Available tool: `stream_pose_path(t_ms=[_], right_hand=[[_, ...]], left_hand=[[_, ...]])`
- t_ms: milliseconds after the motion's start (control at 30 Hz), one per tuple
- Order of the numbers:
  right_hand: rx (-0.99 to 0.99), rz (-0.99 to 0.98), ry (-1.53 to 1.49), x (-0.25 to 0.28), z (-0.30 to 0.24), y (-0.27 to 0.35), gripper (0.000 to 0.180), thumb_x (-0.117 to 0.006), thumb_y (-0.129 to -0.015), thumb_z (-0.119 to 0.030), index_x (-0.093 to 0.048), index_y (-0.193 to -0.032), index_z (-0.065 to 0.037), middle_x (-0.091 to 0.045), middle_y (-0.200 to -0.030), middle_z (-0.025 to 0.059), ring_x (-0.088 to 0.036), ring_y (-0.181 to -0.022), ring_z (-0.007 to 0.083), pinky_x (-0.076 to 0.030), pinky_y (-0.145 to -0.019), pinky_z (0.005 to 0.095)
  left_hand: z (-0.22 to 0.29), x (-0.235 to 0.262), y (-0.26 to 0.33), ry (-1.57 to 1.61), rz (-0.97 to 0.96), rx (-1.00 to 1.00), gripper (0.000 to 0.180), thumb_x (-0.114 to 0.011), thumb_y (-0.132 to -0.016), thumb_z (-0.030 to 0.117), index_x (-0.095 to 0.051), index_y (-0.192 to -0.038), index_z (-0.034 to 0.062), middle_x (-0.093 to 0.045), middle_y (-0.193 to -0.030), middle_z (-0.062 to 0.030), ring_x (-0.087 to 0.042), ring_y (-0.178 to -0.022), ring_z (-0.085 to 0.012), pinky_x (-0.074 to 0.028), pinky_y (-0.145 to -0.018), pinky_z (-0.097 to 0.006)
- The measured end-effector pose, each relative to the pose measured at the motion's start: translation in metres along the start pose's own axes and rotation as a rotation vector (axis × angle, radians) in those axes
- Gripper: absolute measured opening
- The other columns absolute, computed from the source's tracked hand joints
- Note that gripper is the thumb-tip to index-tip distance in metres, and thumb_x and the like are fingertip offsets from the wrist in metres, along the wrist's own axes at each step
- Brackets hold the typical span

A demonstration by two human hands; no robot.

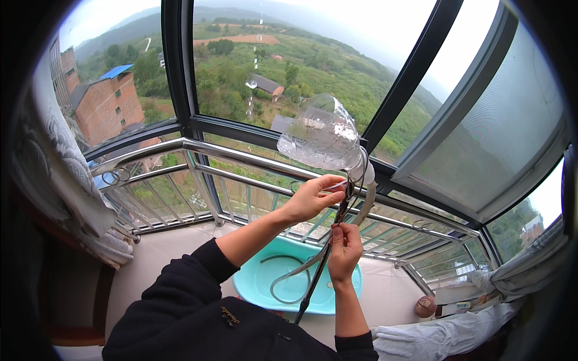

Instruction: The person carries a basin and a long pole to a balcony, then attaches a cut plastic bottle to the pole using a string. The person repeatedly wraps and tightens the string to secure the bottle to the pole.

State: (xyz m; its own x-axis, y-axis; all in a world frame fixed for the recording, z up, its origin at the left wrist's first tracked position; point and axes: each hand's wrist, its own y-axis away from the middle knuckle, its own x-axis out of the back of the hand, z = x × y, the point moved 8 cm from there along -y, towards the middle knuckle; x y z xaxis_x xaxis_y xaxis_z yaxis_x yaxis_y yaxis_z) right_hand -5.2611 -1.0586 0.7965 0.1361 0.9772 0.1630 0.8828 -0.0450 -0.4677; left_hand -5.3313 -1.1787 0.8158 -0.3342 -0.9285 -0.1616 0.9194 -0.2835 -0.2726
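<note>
A clear plastic bottle [319, 129] with its base cut away lies tilted, its neck toward me, at the top of a thin dark pole [324, 268]. A pale hose [366, 207] leads down from the bottle's neck, beside the pole. Dark wire or cord is wound round the pole's upper part. My left hand [313, 197] is closed in a pinch on a thin white strip [335, 186] next to the pole. Just below it, my right hand [347, 249] is closed with thumb and fingers round the pole; whether they also grip the cord I cannot tell.
A turquoise basin [250, 277] stands on the tiled floor [162, 253] below, with a length of hose in it. A metal railing [241, 157] runs along the windows. Curtains [66, 174] hang at the left, and a brown ball [425, 306] lies at the right.
</note>
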Motion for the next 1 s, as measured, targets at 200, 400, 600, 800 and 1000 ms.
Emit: stream_pose_path(t_ms=[200,400,600,800,1000], right_hand=[[-0.039,0.000,-0.018,0.000,0.001,0.003,0.012,-0.053,-0.089,-0.010,-0.053,-0.089,0.002,-0.054,-0.082,0.0035,-0.046,-0.062,0.0066,-0.039,-0.056,0.0192],[0.004,-0.014,0.005,-0.003,-0.004,0.002,0.012,-0.054,-0.089,-0.010,-0.055,-0.088,0.002,-0.053,-0.081,0.0030,-0.048,-0.062,0.0068,-0.041,-0.056,0.0199],[-0.070,-0.071,-0.067,0.000,0.000,0.001,0.014,-0.057,-0.087,-0.011,-0.060,-0.093,0.001,-0.058,-0.081,0.0062,-0.055,-0.063,0.0107,-0.045,-0.056,0.0225],[-0.089,0.344,-0.176,0.064,0.033,0.016,0.019,-0.048,-0.090,-0.009,-0.053,-0.107,0.000,-0.055,-0.087,0.0041,-0.050,-0.072,0.0079,-0.047,-0.066,0.0224],[-0.424,0.054,-0.215,0.049,0.111,0.050,0.024,-0.049,-0.091,-0.013,-0.056,-0.109,0.000,-0.059,-0.093,0.0033,-0.054,-0.084,0.0101,-0.045,-0.076,0.0237]], left_hand=[[-0.001,-0.006,0.000,0.048,0.002,-0.016,0.045,-0.057,-0.088,0.022,-0.042,-0.124,-0.0002,-0.053,-0.110,-0.0044,-0.052,-0.101,-0.0106,-0.042,-0.089,-0.026],[0.007,-0.008,0.009,-0.113,-0.017,-0.056,0.076,-0.066,-0.076,0.046,-0.035,-0.129,0.0013,-0.046,-0.120,-0.0115,-0.041,-0.116,-0.0209,-0.031,-0.098,-0.035],[0.021,-0.010,0.004,-0.418,0.033,-0.148,0.069,-0.069,-0.072,0.048,-0.044,-0.114,-0.0014,-0.056,-0.103,-0.0186,-0.053,-0.104,-0.0279,-0.041,-0.087,-0.036],[0.002,-0.004,-0.008,-0.139,0.005,-0.033,0.032,-0.045,-0.093,0.033,-0.048,-0.109,0.0053,-0.055,-0.093,-0.0022,-0.050,-0.089,-0.0127,-0.039,-0.083,-0.032],[-0.003,0.001,-0.005,-0.084,0.034,0.006,0.034,-0.034,-0.096,0.036,-0.049,-0.109,0.0093,-0.057,-0.096,-0.0014,-0.051,-0.094,-0.0117,-0.035,-0.084,-0.031]])
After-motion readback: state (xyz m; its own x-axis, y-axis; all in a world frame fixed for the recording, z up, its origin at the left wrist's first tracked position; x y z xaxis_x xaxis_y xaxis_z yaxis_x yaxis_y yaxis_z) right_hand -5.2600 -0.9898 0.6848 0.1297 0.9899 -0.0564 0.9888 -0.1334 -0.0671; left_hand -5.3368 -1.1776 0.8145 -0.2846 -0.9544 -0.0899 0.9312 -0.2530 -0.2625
